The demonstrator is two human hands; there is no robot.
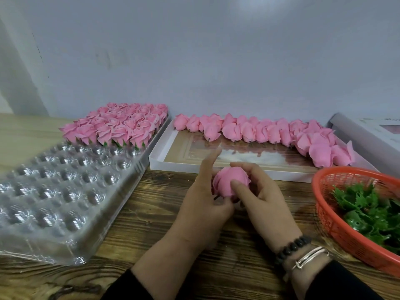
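The wooden table (151, 224) is carrying everything. The clear plastic tray (65, 191) is lying just left of the white box (155, 163), with finished roses (116, 124) sitting in its far rows. The red basket (331, 215) of green leaves (368, 211) is sitting by the box's near right corner. Just in front of the box's near rim, both hands are holding one pink rose (225, 182) above the table. The left hand (201, 204) is cupping it from below with curled fingers, its index finger pointing out straight. The right hand (259, 198) is curling round the far side, its thumb pressing on the petals.

That thumb is posing the main risk: pushing too hard could be denting or tearing the soft petals. With one finger off the rose, the left hand's hold is looking weaker, so a twist could be sending the rose down onto the table.
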